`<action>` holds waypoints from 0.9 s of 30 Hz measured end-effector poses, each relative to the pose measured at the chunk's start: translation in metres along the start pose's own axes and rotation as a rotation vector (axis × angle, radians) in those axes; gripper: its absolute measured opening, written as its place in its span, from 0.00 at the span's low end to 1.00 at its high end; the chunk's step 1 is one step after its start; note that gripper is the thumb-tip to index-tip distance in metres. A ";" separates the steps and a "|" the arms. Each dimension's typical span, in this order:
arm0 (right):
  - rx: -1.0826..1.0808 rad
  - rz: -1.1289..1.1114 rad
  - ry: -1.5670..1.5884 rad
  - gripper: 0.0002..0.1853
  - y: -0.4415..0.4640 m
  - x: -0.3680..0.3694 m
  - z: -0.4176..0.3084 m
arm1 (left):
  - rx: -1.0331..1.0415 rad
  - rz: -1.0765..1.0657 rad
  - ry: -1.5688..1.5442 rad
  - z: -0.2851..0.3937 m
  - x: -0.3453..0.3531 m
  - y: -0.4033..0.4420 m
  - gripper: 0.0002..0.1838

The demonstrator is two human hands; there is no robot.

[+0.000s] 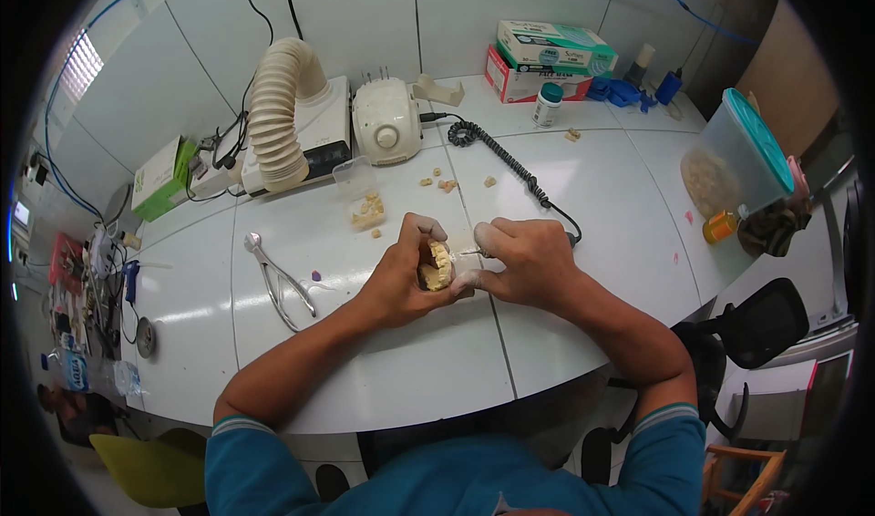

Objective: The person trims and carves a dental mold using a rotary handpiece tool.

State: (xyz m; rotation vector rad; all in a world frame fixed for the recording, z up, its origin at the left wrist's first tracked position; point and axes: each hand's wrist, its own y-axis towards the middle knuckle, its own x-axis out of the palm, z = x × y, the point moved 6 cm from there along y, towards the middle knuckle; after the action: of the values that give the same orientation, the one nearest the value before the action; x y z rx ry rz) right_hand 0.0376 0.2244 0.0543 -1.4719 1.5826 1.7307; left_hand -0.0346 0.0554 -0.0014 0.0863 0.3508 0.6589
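Note:
My left hand point(396, 279) is closed around a yellowish dental cast point(439, 268) with a row of teeth, held above the white table in front of me. In my right hand point(533, 261) is a rotary handpiece point(573, 239), mostly hidden by the fingers. Its thin metal tip point(469, 252) points left at the cast; whether it touches cannot be told. My right thumb rests near the lower edge of the cast. A black coiled cord point(510, 160) runs from the handpiece to a cream control unit point(386, 126) at the back.
Metal plaster nippers point(273, 274) lie to the left. A small clear box point(365, 211) holds yellowish pieces, with several more scattered nearby. Behind stand a ribbed suction hose point(273, 115), a white bottle point(547, 106) and glove boxes point(551, 46). A teal-lidded tub point(729, 151) stands at right.

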 end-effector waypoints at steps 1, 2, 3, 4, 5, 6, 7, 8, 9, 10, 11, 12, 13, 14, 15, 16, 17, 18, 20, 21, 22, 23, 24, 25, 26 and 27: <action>0.000 -0.005 -0.005 0.30 0.000 0.000 0.001 | -0.012 -0.031 0.002 0.002 0.000 0.001 0.36; 0.000 -0.011 -0.010 0.30 0.000 0.000 0.002 | -0.024 -0.061 0.003 0.003 0.000 0.001 0.36; 0.002 -0.017 -0.015 0.30 0.000 -0.001 0.003 | -0.026 -0.072 -0.048 0.002 0.001 0.001 0.36; 0.002 -0.013 -0.012 0.30 0.000 -0.002 0.004 | -0.028 -0.083 -0.099 0.001 0.001 0.001 0.37; 0.003 -0.008 -0.009 0.30 0.001 -0.002 0.005 | -0.029 -0.094 -0.149 0.000 0.001 0.001 0.37; 0.003 -0.005 -0.005 0.30 0.001 -0.003 0.005 | 0.025 -0.107 -0.113 0.003 0.001 0.002 0.38; 0.000 0.004 0.002 0.30 0.001 -0.005 0.006 | 0.079 -0.118 -0.078 0.006 0.000 0.002 0.39; -0.005 0.012 0.008 0.29 0.002 -0.006 0.007 | 0.133 -0.129 -0.042 0.009 0.000 0.002 0.40; -0.010 0.022 0.015 0.29 0.002 -0.007 0.007 | 0.115 -0.140 -0.045 0.008 0.001 0.001 0.41; -0.017 0.023 0.024 0.29 0.002 -0.007 0.007 | 0.096 -0.151 -0.049 0.006 0.001 0.000 0.42; -0.024 0.023 0.033 0.28 0.001 -0.006 0.008 | 0.077 -0.161 -0.054 0.005 0.002 0.000 0.43; -0.031 0.024 0.042 0.28 0.001 -0.006 0.008 | 0.071 -0.176 -0.036 0.004 0.002 0.000 0.42; -0.036 0.016 0.039 0.27 0.001 -0.006 0.007 | 0.064 -0.190 -0.018 0.003 0.002 -0.001 0.42; -0.041 0.007 0.037 0.27 0.001 -0.006 0.006 | 0.057 -0.204 -0.002 0.003 0.002 -0.001 0.42; -0.046 -0.003 0.034 0.26 0.001 -0.006 0.006 | 0.056 -0.204 0.013 0.004 0.002 -0.001 0.39; -0.046 -0.008 0.027 0.26 0.001 -0.005 0.005 | 0.057 -0.204 0.029 0.008 0.002 -0.001 0.36; -0.046 -0.012 0.021 0.26 0.001 -0.005 0.005 | 0.057 -0.203 0.044 0.010 0.003 -0.001 0.33; -0.046 -0.016 0.014 0.26 0.001 -0.005 0.005 | 0.059 -0.177 0.000 0.011 0.003 -0.001 0.32; -0.044 -0.037 0.016 0.25 0.001 -0.004 0.006 | 0.065 -0.126 -0.088 0.013 0.003 -0.003 0.29; -0.043 -0.048 0.017 0.25 0.001 -0.003 0.006 | 0.060 -0.143 -0.069 0.015 0.003 -0.002 0.28; -0.046 -0.049 0.016 0.26 0.001 -0.002 0.006 | 0.055 -0.160 -0.049 0.018 0.004 -0.002 0.27; -0.050 -0.051 0.015 0.26 0.000 0.000 0.006 | 0.050 -0.178 -0.029 0.020 0.004 -0.002 0.26; -0.053 -0.054 0.014 0.26 0.000 0.002 0.007 | 0.076 -0.182 -0.011 0.020 0.004 -0.002 0.26; -0.049 -0.057 0.008 0.26 -0.001 0.002 0.007 | 0.103 -0.186 0.007 0.018 0.004 -0.001 0.27; -0.045 -0.062 0.002 0.26 -0.001 0.002 0.007 | 0.129 -0.190 0.026 0.017 0.003 -0.001 0.27; -0.041 -0.066 -0.003 0.27 -0.002 0.003 0.007 | 0.127 -0.194 0.036 0.016 0.004 -0.001 0.28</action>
State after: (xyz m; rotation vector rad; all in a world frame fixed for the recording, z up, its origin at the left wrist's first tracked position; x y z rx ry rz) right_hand 0.0347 0.2303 0.0501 -1.5225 1.4879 1.7373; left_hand -0.0260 0.0577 0.0127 0.1594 0.4301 0.4467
